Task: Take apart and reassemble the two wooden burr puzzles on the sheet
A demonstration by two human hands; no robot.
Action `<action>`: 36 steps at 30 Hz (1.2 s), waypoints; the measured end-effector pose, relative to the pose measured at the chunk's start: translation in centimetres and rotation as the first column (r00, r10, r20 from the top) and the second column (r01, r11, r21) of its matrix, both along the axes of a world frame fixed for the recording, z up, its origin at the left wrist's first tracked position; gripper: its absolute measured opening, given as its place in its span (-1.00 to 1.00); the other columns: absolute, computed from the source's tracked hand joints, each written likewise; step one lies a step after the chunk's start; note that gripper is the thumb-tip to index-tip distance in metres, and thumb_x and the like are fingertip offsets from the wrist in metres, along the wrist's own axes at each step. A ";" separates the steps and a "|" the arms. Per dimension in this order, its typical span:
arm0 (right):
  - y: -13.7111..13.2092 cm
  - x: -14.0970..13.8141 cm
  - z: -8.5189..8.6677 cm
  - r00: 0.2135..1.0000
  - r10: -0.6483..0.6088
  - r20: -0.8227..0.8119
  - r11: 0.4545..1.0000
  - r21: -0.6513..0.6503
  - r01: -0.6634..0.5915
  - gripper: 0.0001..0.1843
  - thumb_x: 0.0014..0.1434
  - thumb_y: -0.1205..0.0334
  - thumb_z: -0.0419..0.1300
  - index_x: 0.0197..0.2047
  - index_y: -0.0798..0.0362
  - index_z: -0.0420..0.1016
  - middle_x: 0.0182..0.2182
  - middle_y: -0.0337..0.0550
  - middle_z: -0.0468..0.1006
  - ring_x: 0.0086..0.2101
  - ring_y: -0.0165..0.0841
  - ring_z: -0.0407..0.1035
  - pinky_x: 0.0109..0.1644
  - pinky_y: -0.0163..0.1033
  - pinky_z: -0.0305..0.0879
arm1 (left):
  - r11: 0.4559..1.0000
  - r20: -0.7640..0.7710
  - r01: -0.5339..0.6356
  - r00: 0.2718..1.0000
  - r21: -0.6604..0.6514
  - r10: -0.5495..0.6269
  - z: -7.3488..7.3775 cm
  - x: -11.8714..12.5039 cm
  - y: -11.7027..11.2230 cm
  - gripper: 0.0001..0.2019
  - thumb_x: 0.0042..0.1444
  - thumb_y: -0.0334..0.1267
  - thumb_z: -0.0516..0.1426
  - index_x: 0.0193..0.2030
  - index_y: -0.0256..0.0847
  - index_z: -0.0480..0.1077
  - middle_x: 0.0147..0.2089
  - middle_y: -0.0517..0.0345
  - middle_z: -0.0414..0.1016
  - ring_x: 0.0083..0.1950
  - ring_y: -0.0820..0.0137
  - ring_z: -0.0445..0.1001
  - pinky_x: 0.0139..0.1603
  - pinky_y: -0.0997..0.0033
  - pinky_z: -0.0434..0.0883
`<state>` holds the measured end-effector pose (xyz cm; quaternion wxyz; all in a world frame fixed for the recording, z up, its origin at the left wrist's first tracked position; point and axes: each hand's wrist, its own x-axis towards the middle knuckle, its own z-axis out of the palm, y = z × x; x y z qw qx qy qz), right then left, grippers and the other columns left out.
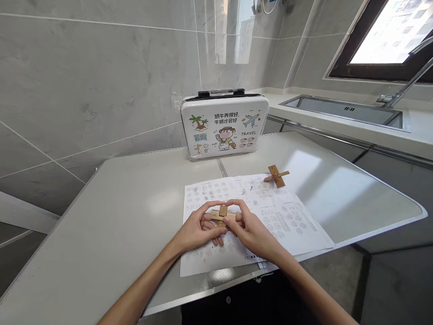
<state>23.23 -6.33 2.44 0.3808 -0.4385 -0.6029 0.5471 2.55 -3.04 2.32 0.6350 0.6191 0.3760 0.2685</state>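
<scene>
Between my two hands is a wooden interlocking puzzle (223, 211) made of small light-brown blocks crossing one another. My left hand (198, 229) grips its left side, with fingers curled around and below it. From the right, my right hand (248, 225) pinches the puzzle, thumb on its front and index finger over the top. Fingers hide part of the blocks. Both hands are just above a large printed sheet (280, 225) with rows of small diagrams. At the sheet's far right edge rests a second wooden piece (277, 176), a flat plate with a stick crossing it.
A white carry case (225, 128) with cartoon prints and a black handle stands upright at the back of the grey folding table (145, 194). Behind it rises a tiled wall. A sink (345, 110) with a faucet (394, 97) is on the counter at right.
</scene>
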 end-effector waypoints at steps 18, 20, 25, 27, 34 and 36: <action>0.8 -0.3 -0.1 0.994 -0.068 -0.090 0.994 -0.087 0.060 -0.50 0.35 -0.27 0.14 -0.09 0.03 0.50 -0.52 -0.31 0.32 -0.48 -0.38 0.20 -0.37 -0.25 0.07 | 0.998 -0.046 -0.010 0.999 0.064 0.013 0.0 0.0 0.0 -0.23 0.06 -0.13 0.43 0.35 -0.16 0.21 -0.43 0.15 0.66 -0.36 0.23 0.69 -0.17 0.25 0.60; 0.9 -0.3 -0.2 0.996 -0.058 -0.075 0.996 -0.076 0.052 -0.49 0.36 -0.27 0.13 -0.05 0.04 0.50 -0.53 -0.33 0.30 -0.49 -0.39 0.18 -0.37 -0.24 0.07 | 0.998 -0.033 -0.023 0.999 0.062 0.025 -0.1 0.1 0.0 -0.24 0.06 -0.14 0.44 0.34 -0.16 0.22 -0.41 0.15 0.65 -0.36 0.25 0.69 -0.17 0.25 0.60; 1.2 0.1 -0.3 0.993 -0.109 -0.042 0.994 -0.023 0.108 -0.49 0.42 -0.24 0.05 0.08 0.04 0.41 -0.52 -0.33 0.34 -0.52 -0.39 0.18 -0.38 -0.23 0.13 | 0.991 0.074 -0.136 0.988 -0.006 0.136 -0.5 0.0 0.7 -0.21 0.02 -0.14 0.46 0.32 -0.15 0.20 -0.29 0.10 0.66 -0.42 0.32 0.65 -0.25 0.28 0.61; 1.3 0.5 -0.5 0.980 -0.189 0.060 0.981 0.057 0.185 -0.54 0.44 -0.18 0.06 0.09 0.03 0.41 -0.45 -0.27 0.41 -0.48 -0.36 0.25 -0.35 -0.22 0.20 | 0.974 0.113 -0.225 0.967 -0.037 0.228 -0.7 -0.2 1.1 -0.18 0.01 -0.12 0.46 0.34 -0.15 0.18 -0.18 0.03 0.68 -0.44 0.35 0.63 -0.28 0.29 0.60; 0.9 1.3 -2.0 0.873 -0.191 0.449 0.931 0.364 0.016 -0.71 0.39 0.08 0.19 0.14 -0.08 0.45 -0.06 -0.08 0.48 -0.18 -0.23 0.46 -0.09 -0.09 0.43 | 0.926 0.122 -0.377 0.918 -0.024 0.377 -1.0 -0.8 1.8 -0.19 0.04 -0.06 0.44 0.35 -0.16 0.18 -0.14 0.00 0.68 -0.44 0.41 0.59 -0.26 0.32 0.58; 0.6 0.8 -2.4 0.864 -0.209 0.457 0.922 0.387 0.018 -0.62 0.33 0.08 0.27 0.17 -0.09 0.41 -0.01 -0.05 0.47 -0.09 -0.17 0.47 -0.01 -0.04 0.45 | 0.926 0.123 -0.378 0.918 -0.022 0.378 -1.0 -0.6 1.8 -0.19 0.04 -0.07 0.44 0.35 -0.16 0.19 -0.13 -0.01 0.67 -0.44 0.42 0.59 -0.26 0.32 0.58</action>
